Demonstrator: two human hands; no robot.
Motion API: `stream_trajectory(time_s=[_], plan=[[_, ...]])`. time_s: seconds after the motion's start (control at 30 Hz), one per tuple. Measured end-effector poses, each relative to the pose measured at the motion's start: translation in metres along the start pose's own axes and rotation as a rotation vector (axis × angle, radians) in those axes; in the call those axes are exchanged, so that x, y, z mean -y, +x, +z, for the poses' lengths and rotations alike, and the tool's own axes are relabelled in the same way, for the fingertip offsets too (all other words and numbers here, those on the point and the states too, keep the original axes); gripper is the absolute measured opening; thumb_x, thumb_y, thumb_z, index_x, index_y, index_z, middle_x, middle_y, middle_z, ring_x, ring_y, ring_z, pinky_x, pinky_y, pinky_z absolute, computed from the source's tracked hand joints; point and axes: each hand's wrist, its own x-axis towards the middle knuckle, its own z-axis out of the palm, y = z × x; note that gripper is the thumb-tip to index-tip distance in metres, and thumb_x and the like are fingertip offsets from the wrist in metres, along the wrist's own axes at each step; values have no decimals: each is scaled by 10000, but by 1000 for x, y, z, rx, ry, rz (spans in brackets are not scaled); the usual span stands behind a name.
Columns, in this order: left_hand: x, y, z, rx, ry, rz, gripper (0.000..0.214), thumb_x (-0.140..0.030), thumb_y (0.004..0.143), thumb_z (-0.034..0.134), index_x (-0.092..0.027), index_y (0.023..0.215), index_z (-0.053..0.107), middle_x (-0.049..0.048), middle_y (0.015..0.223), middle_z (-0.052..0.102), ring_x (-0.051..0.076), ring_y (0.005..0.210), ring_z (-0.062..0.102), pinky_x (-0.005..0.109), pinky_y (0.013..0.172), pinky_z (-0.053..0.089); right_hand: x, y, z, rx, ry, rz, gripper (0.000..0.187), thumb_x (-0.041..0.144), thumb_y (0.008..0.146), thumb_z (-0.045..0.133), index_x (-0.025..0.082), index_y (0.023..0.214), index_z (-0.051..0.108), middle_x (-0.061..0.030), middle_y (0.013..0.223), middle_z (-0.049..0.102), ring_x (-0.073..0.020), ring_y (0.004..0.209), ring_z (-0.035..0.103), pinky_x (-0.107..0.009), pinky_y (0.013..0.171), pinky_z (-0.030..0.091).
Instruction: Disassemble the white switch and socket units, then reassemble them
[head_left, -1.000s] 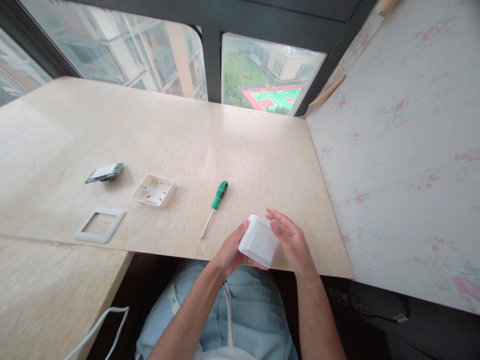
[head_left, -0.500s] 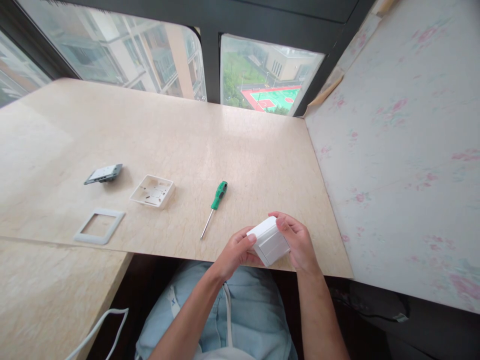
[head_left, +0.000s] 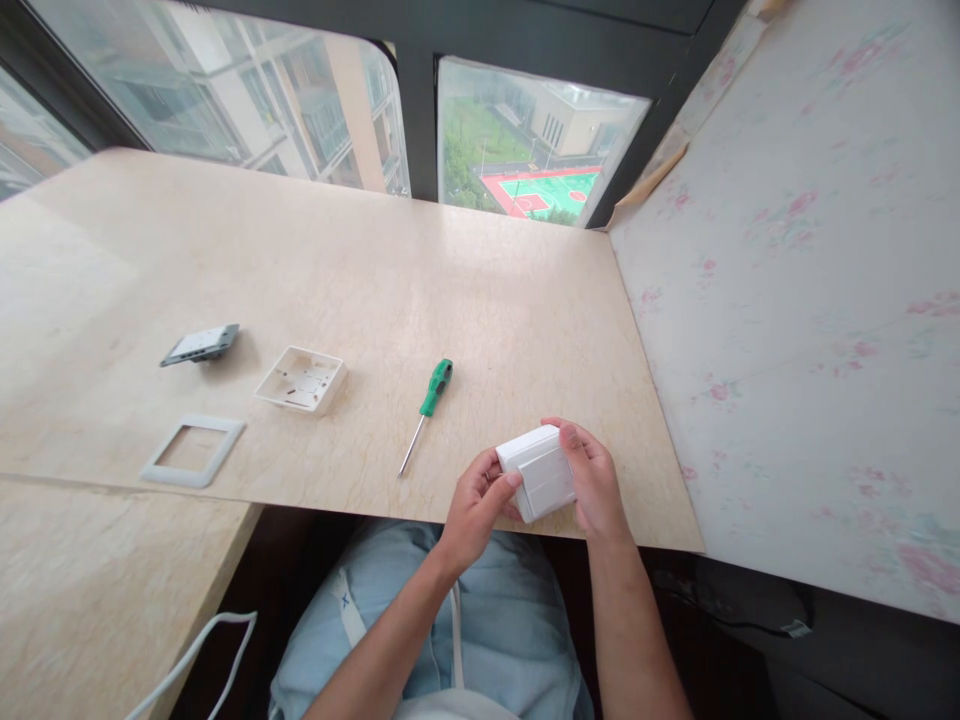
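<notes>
Between my two hands is a white wall switch (head_left: pixel 546 474) on a square box, held just above the table's front edge. My left hand (head_left: pixel 480 502) grips its left side, thumb on the front face. On its right side my right hand (head_left: pixel 592 470) is closed, with the thumb at the upper corner. A screwdriver (head_left: pixel 436 389) with a green and black handle lies to the left of my hands. Farther left are an open white mounting box (head_left: pixel 304 380), a white square frame (head_left: pixel 193 452) and a grey-white switch module (head_left: pixel 201 344) lying tilted.
The beige marble-patterned table (head_left: pixel 360 270) runs back to a dark-framed window (head_left: pixel 424 120). A wall with floral paper (head_left: pixel 795 330) bounds the right side. A white cable (head_left: pixel 201 640) hangs over a lower ledge (head_left: pixel 105 590) at the front left.
The white switch has turned slightly in my hands, its front face now showing more. My left thumb has shifted a little along its edge. The things on the table lie as before.
</notes>
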Motion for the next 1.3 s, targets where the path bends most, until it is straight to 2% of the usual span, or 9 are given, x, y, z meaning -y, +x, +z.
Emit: stream_trajectory(time_s=[0.13,0.2,0.37,0.53,0.77,1.0,1.3], plan=[[1,1,2,-28,0,27,490,-529,857,666,-133,1141,615,48,850,650,173,693,621,231,458,548,-6,4,-7,100,-93,-49,677,782,807,570,183,1074,734,-59,829,721,-183,679,624,-281,590,484],[2,0,3,-30,20,43,471,-529,875,643,-136,1131,608,47,868,647,149,651,592,219,441,526,-10,7,-9,134,-142,-66,726,826,822,483,184,1057,727,-63,819,722,-190,673,627,-289,586,486],[4,-3,4,-48,82,48,462,-555,898,600,-152,1123,612,37,862,625,139,656,558,182,425,452,-13,8,-10,79,-256,-96,774,861,843,355,176,895,711,-54,686,686,-193,607,608,-292,543,463],[6,-3,5,-72,127,66,472,-559,908,584,-152,1143,626,-7,707,549,116,580,481,189,464,391,-11,7,-6,79,-326,-77,804,865,852,302,174,672,671,-38,536,605,-171,496,552,-282,471,391],[3,-2,5,-58,151,34,472,-574,911,569,-152,1114,627,-28,653,493,114,556,444,185,435,341,-14,12,-3,-32,-340,-43,760,844,851,365,182,610,649,-43,511,608,-184,489,563,-294,475,401],[-1,-1,5,-28,119,32,452,-568,884,606,-150,1055,624,-14,727,524,99,549,449,178,418,377,-11,12,-2,1,-338,-47,737,844,843,374,205,534,574,-38,478,583,-178,452,530,-295,440,375],[-2,-1,5,-29,114,37,411,-542,889,613,-154,1023,629,-10,741,536,104,563,463,183,431,377,-12,11,-2,-60,-335,-51,729,860,819,395,208,546,569,-39,500,596,-189,479,553,-298,460,388]])
